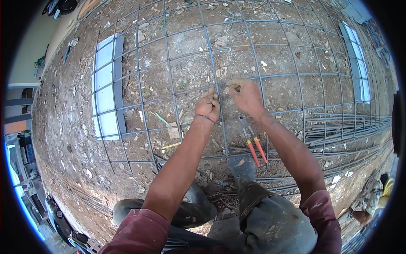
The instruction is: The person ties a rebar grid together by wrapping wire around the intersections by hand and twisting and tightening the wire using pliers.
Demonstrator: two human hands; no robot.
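Observation:
A grid of steel rebar (210, 44) stretches in front of me, just above the dirt. My left hand (208, 106), with a thin dark band at the wrist, is closed at a bar crossing near the middle of the grid. Just right of that crossing, my right hand (245, 95) is pinched, thumb against fingers. What either hand holds, perhaps thin wire, is too small to make out. Below my right hand, pliers (255, 146) with red and yellow handles lie across the bars, jaws pointing away from me.
Long pale-topped supports lie under the grid at left (105, 86) and right (357, 63). Loose rebar (338, 131) is bundled at the right. My boot (242, 167) is by the near bar. Another person (372, 197) is at the right edge. Rubble litters the ground.

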